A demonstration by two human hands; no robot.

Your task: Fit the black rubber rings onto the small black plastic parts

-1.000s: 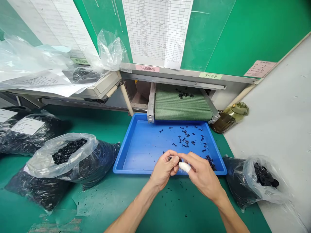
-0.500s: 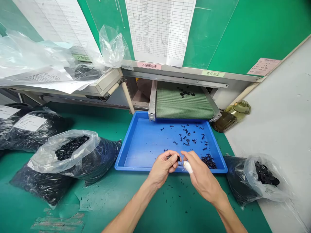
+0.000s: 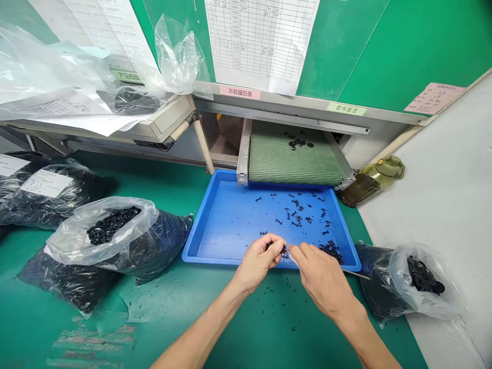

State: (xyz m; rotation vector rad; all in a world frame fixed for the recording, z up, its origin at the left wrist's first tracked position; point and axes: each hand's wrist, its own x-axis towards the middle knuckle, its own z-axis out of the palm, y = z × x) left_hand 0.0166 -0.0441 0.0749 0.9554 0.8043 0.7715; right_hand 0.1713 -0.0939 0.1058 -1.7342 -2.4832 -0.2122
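a thin stick [image 3: 357, 274] now shows behind the right hand [image 3: 322, 277], whose fingers, looser earlier, are bunched closed around it. the left hand [image 3: 258, 262] keeps a tight pinch on a small black piece [image 3: 284, 250], dark, mostly finger-covered, above the blue tray's [image 3: 226, 218] near edge.

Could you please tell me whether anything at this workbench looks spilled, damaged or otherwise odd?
Small black bits lie scattered on the green table in front of the blue tray, so they look spilled. At the table's near left, a patch looks scraped or peeled, with brownish streaks.
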